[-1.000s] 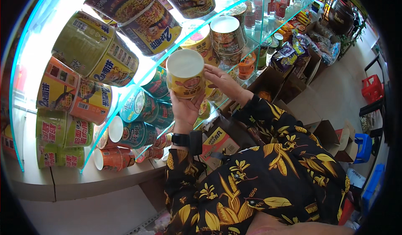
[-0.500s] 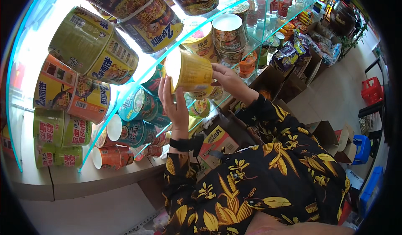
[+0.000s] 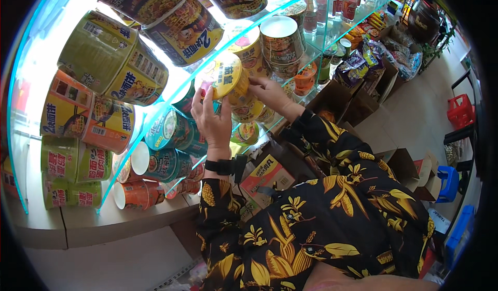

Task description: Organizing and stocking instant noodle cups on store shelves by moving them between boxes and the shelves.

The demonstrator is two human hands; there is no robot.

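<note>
A yellow instant noodle cup (image 3: 239,86) is held between my two hands at the front of the glass shelving. Its printed round lid faces up and to the left. My left hand (image 3: 213,122) has its fingertips and thumb against the lid's lower edge. From the other side, my right hand (image 3: 272,95) grips the cup's wall with thumb and fingers, some of them hidden behind it. Another yellow cup (image 3: 248,110) shows just below the held one. Behind it, a stack of brown-patterned noodle cups (image 3: 282,45) stands on the shelf, the top one with a white end showing.
Large noodle tubs (image 3: 111,58) fill the upper left shelf. Teal cups (image 3: 174,130) and orange cups (image 3: 139,195) stand lower. The bright glass shelf edge (image 3: 171,102) runs close beside my left hand. Cardboard boxes (image 3: 358,104) and a blue stool (image 3: 446,185) are at right.
The yellow cup has been turned, so its printed lid shows where a white end and the side wall showed before. Both hands have shifted slightly left with it.
</note>
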